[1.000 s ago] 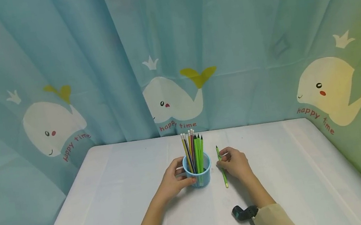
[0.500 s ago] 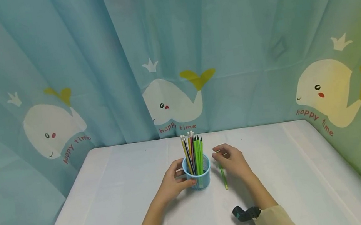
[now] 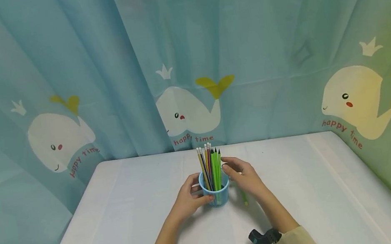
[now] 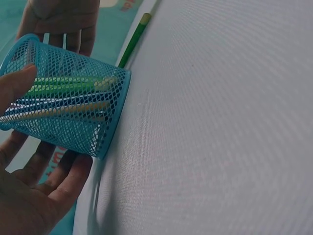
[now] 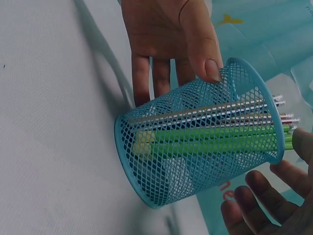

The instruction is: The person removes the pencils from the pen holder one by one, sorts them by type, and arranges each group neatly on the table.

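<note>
2 hands [image 3: 186, 198] [image 3: 244, 177] at cup [image 3: 223, 197] — earlier 1

- A blue-green curtain [image 3: 257, 24] hangs in folds along the far side, greener toward the right.
- Three white, yellow-tailed whales are printed on it: left whale [image 3: 56, 130], middle whale [image 3: 194, 111], right whale [image 3: 360, 82].
- A white crown [image 3: 165, 74] tops each, red "happy time" lettering [image 3: 203, 139] beneath.
- A faint mark [image 3: 303, 53], perhaps diamond-shaped, shows left of the right whale.
- A white tabletop [image 3: 121, 234] reaches the curtain.
</note>
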Motion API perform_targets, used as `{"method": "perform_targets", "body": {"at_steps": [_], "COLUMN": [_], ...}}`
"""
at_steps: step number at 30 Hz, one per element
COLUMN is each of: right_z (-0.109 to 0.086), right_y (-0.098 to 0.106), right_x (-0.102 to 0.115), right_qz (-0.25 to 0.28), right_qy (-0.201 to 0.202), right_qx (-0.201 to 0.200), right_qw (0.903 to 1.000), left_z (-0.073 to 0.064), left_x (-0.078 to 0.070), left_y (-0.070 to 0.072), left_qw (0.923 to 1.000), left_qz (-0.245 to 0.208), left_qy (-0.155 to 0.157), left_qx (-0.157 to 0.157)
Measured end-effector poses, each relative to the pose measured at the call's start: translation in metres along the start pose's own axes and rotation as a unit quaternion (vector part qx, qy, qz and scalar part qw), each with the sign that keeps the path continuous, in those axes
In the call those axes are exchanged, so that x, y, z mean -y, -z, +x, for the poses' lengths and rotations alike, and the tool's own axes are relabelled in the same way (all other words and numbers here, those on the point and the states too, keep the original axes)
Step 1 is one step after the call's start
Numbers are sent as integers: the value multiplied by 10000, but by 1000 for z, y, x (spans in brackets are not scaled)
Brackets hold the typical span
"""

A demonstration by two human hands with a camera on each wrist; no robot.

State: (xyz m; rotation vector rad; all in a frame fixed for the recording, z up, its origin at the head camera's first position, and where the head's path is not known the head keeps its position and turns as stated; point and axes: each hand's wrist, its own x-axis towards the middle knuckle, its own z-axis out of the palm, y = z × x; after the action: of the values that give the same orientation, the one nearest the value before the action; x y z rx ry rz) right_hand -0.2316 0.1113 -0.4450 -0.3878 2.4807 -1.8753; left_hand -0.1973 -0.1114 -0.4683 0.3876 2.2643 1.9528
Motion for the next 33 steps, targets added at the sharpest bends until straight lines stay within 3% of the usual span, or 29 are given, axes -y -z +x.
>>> {"method": "perform_targets", "body": {"at_steps": [10, 20, 25, 33], "right_z": [-2, -7, -7, -5], "right_y": [0, 0, -1, 0], "right_x": [4, 18, 16, 14], "right_qz": [244, 215, -24, 137], "right_qy": [96, -141, -110, 52], "right_qx": [288, 108, 48, -34], "right_qw": [9992, 9996, 9999, 9999], "left_z": [0, -1, -1, -2], "left_x": [-1, 1, 3, 0], "left_y": [-1, 0, 1, 1], "left_qw": [10000, 10000, 10000, 10000], "left_qz": [43, 67, 30, -26], "left_qy": [-50, 24, -10, -27], "left_qx": [-18, 5, 34, 38]}}
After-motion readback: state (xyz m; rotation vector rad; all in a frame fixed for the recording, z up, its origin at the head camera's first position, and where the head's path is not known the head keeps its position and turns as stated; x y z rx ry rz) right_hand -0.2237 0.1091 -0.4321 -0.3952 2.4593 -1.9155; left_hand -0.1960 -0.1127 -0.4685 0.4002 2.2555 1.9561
